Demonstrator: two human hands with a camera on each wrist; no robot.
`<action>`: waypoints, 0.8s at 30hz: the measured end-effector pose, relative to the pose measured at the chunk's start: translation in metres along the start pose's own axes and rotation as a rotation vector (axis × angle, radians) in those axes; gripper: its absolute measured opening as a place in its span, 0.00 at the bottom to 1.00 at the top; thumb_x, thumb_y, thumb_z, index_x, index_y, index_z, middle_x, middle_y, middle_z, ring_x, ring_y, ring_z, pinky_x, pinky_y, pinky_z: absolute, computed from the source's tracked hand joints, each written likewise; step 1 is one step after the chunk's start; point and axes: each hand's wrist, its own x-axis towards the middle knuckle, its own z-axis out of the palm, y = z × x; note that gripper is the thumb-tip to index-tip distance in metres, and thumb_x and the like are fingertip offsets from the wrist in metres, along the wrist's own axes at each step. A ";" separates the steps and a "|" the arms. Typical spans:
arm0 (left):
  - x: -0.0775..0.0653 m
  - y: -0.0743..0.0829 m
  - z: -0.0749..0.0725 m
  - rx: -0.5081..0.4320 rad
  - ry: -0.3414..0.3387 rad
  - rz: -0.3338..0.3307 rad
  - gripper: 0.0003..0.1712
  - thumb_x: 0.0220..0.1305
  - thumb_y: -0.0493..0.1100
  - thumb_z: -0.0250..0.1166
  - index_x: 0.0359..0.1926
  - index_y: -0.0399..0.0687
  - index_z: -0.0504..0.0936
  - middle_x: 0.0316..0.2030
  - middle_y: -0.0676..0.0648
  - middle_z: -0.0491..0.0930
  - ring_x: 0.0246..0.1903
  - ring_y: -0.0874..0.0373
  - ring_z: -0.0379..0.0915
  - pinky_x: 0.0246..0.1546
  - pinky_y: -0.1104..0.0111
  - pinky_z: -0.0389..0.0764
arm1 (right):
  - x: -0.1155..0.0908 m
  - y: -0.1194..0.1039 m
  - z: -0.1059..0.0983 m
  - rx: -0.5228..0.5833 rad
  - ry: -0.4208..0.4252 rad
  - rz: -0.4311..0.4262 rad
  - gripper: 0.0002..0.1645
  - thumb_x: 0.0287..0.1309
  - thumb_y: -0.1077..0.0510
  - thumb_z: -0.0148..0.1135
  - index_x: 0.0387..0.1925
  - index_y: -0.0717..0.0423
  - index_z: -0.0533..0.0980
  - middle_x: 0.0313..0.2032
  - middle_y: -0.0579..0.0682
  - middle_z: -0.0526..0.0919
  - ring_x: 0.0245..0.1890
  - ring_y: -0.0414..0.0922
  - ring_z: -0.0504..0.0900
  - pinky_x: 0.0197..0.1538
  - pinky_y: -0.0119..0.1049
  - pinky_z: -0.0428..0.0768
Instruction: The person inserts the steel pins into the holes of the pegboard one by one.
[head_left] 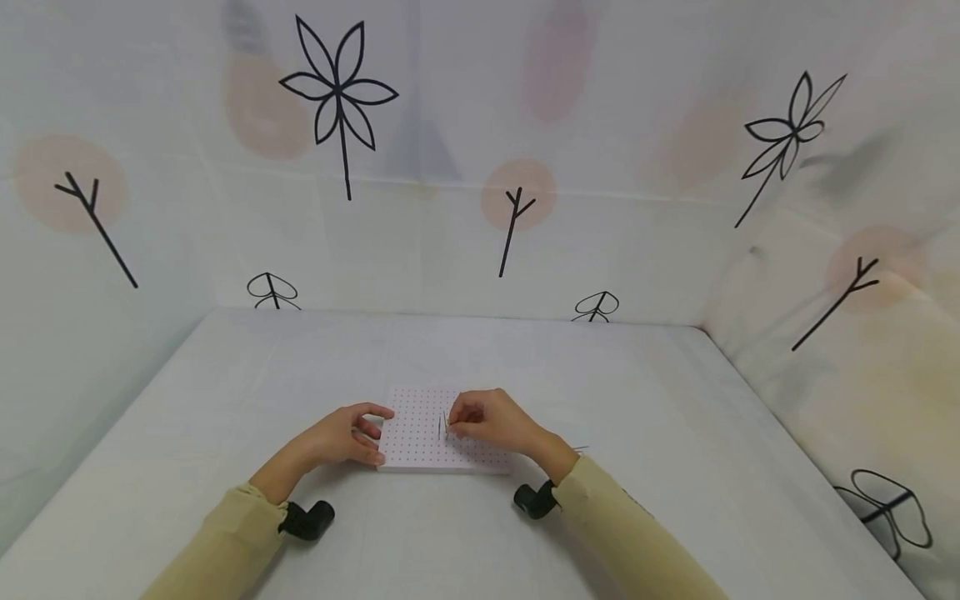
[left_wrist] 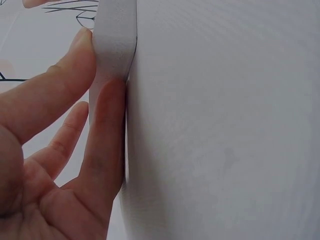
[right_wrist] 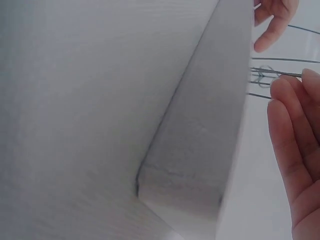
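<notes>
A white square pegboard (head_left: 416,454) with rows of small holes lies flat on the table. Several thin dark metal pins (right_wrist: 259,95) stand up from its face, seen side-on in the right wrist view. My right hand (head_left: 495,419) is over the board's right half, pinching one thin metal pin (right_wrist: 287,73) between thumb and fingertips close above the surface. At the board's left edge is my left hand (head_left: 341,435), its fingers spread and relaxed. The left fingertips (left_wrist: 84,40) touch that edge and the near corner.
A few more thin pins (head_left: 581,448) show beside the right wrist, partly hidden by it. Both wrists wear black cameras (head_left: 309,521). The white table (head_left: 420,533) meets a printed cloth backdrop (head_left: 450,250) at the back and sides.
</notes>
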 end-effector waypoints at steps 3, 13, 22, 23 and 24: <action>0.000 0.000 0.000 0.002 0.001 -0.003 0.37 0.42 0.32 0.75 0.57 0.41 0.72 0.38 0.44 0.73 0.33 0.55 0.74 0.34 0.64 0.76 | 0.000 0.000 0.001 -0.011 -0.011 0.003 0.04 0.53 0.66 0.65 0.29 0.57 0.78 0.29 0.47 0.82 0.29 0.35 0.77 0.37 0.30 0.75; -0.002 0.001 0.001 0.005 0.003 -0.003 0.37 0.42 0.33 0.75 0.57 0.41 0.72 0.38 0.44 0.73 0.33 0.55 0.74 0.35 0.64 0.76 | 0.000 -0.003 0.003 -0.072 -0.032 0.045 0.04 0.52 0.66 0.65 0.29 0.55 0.79 0.28 0.42 0.81 0.28 0.35 0.76 0.37 0.29 0.75; -0.001 0.001 0.000 0.000 0.007 -0.003 0.37 0.42 0.32 0.75 0.57 0.41 0.72 0.38 0.43 0.73 0.33 0.55 0.74 0.34 0.64 0.76 | -0.008 0.003 0.000 -0.078 -0.013 0.046 0.04 0.52 0.65 0.66 0.33 0.57 0.81 0.30 0.45 0.83 0.31 0.35 0.77 0.39 0.30 0.75; -0.001 0.001 0.000 0.002 0.008 -0.005 0.37 0.42 0.32 0.75 0.57 0.41 0.72 0.38 0.43 0.73 0.33 0.55 0.74 0.34 0.64 0.76 | -0.010 0.004 -0.001 -0.073 -0.009 0.052 0.05 0.52 0.65 0.66 0.33 0.57 0.81 0.30 0.44 0.83 0.31 0.36 0.78 0.39 0.30 0.76; -0.001 0.001 0.000 0.004 0.010 -0.008 0.37 0.42 0.32 0.75 0.57 0.41 0.72 0.38 0.44 0.73 0.33 0.55 0.74 0.34 0.64 0.76 | -0.011 0.004 -0.002 -0.068 -0.006 0.063 0.05 0.52 0.65 0.67 0.33 0.57 0.81 0.30 0.43 0.83 0.31 0.36 0.78 0.39 0.30 0.76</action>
